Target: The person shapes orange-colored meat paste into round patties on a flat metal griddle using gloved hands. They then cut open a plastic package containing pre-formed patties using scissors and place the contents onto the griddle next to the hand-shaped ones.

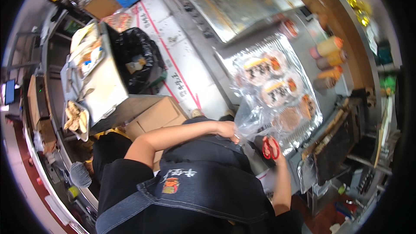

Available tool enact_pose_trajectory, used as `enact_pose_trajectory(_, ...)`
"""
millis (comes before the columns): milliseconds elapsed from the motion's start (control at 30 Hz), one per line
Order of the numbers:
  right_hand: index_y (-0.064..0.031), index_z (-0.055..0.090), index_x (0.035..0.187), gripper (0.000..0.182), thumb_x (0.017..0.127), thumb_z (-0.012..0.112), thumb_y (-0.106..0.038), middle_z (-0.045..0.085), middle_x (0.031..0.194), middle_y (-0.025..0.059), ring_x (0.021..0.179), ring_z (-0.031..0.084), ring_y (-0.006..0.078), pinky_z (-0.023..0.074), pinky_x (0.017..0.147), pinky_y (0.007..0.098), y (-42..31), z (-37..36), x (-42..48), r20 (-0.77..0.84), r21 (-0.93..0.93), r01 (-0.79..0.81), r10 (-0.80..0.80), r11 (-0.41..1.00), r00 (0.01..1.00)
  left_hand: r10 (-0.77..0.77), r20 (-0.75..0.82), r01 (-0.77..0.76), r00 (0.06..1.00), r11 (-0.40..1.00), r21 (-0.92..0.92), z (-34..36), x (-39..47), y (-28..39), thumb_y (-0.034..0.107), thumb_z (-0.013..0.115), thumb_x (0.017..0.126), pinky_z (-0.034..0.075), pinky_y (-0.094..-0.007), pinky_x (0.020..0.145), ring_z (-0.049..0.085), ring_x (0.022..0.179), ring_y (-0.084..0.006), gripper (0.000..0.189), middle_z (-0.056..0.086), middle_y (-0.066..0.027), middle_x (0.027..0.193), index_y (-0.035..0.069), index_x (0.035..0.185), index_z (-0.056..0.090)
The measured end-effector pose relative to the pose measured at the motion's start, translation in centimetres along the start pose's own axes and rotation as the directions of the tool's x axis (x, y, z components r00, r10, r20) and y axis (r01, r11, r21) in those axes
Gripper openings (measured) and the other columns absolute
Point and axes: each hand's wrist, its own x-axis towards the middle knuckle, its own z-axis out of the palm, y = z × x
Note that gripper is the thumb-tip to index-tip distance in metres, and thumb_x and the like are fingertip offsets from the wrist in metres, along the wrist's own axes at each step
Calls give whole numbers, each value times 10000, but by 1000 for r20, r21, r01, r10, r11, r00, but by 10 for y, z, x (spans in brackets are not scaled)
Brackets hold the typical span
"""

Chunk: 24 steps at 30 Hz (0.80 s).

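Note:
My left hand (229, 131) grips the gathered edge of a clear plastic bag (250, 117). In my right hand (273, 151) is a pair of red-handled scissors (270, 148), fingers through the handles, close to the bag's near edge; the blades are hard to make out. The printed bag holds several round, pale pink patties (288, 118) and lies on a foil-covered tray (302, 81) on the steel counter. Both arms reach out in front of my dark apron.
Several sauce bottles (328, 47) stand behind the tray. A steel griddle (240, 3) is above it, a black-lined bin (139, 58) and cardboard box (159, 117) to the left. Fried food fills a small tray (85, 126). Another person's grey cap (80, 175) shows at lower left.

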Motion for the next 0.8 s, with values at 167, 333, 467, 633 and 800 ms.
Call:
enact_pose_trajectory(167,-71,536,821,317,930,532,-369,435,633,-2,544,429,96,312,465,228,-39,43,9,6,44,-114,114,993,994,150,51,-156,987,977,145,-8,-15,-11,163,769,723,479,-341,756,614,861,-202,352,688,-71,928,29,1039,689)
enact_pose_trajectory(333,-73,577,970,147,879,568,-188,553,793,30,717,536,162,472,632,321,-12,25,-41,-301,181,-268,313,946,901,-126,-544,-93,830,929,-358,-104,-64,-96,298,682,813,441,-318,607,545,718,-152,285,618,-62,812,57,966,682)
enact_pose_trajectory(467,-64,459,1289,340,967,415,-167,589,1073,75,1004,557,190,434,910,328,-1,6,-95,95,161,-200,186,967,978,-561,-744,-423,363,612,-668,-219,-157,-206,243,631,817,396,-305,494,467,566,-140,142,481,-9,666,104,825,603)
enact_pose_trajectory(633,-83,525,1111,217,936,528,-211,565,825,37,764,543,156,442,681,280,-19,21,-125,-330,458,91,75,884,941,-743,-658,-623,120,460,-633,-302,-255,-273,252,678,769,364,-286,464,441,551,-132,146,475,10,682,160,808,571)
enact_pose_trajectory(800,-117,562,1003,168,891,632,-220,499,622,-28,552,502,114,397,484,230,-39,-22,-134,-458,320,242,-73,916,886,-521,-759,-635,392,443,-632,-343,-272,-289,699,676,672,344,-581,938,484,1187,-290,805,534,-108,1305,117,1221,582)
